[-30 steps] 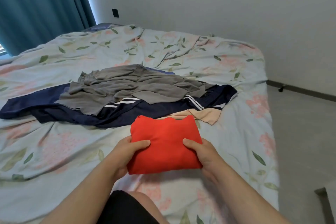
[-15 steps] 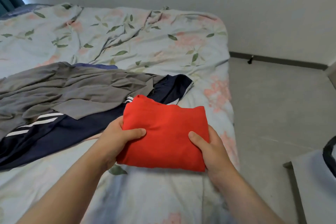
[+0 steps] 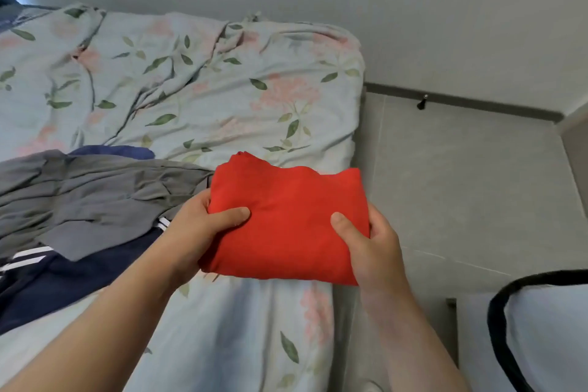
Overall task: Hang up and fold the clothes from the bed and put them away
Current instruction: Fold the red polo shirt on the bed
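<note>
— Where's your open room?
— Your folded red garment (image 3: 286, 226) is held over the bed's (image 3: 222, 89) right edge, with smooth tiled floor (image 3: 461, 184) to its right.
— And your grip?
— Your left hand (image 3: 194, 232) and right hand (image 3: 372, 245) clasp its sides, thumbs on top. A crumpled grey garment (image 3: 95, 194) lies left, over a navy striped garment (image 3: 63, 280).

I see the red garment (image 3: 286, 219) at frame centre, folded into a thick rectangle, gripped at its side edges by my left hand (image 3: 197, 229) and right hand (image 3: 372, 242). At mid-left, a crumpled grey garment (image 3: 89, 197) lies over a navy white-striped garment (image 3: 63, 283) on the bed (image 3: 222, 89).
</note>
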`<state>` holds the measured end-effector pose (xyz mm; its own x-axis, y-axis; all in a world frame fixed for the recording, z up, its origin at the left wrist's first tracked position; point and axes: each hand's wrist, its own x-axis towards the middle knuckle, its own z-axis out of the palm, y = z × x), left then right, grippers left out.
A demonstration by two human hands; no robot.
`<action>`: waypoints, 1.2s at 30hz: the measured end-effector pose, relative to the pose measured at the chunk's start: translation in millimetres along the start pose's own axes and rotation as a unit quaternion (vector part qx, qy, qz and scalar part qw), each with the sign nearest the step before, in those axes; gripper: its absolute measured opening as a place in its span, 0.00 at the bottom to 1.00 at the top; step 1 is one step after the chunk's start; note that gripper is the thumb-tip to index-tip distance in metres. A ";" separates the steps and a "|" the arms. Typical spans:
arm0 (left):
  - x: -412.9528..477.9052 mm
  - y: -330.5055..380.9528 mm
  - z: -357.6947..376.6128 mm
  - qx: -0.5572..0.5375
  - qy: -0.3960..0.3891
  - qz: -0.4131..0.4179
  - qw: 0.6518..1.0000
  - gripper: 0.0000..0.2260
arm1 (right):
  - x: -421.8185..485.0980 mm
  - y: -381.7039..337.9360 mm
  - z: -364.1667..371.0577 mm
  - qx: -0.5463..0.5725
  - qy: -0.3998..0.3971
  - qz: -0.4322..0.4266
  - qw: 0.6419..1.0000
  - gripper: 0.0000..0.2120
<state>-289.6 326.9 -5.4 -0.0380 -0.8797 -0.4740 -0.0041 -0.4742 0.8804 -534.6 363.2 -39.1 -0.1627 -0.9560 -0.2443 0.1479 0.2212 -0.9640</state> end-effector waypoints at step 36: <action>-109.5 374.2 299.3 -0.048 -0.283 0.112 0.951 0.26 | -96.4 -475.7 -220.3 -0.077 0.244 -0.062 0.965 0.19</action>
<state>-586.0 256.4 380.3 -0.5592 -0.8121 -0.1665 0.1583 -0.3017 0.9402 -804.2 392.7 419.8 -0.6145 -0.7810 -0.1113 -0.0417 0.1731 -0.9840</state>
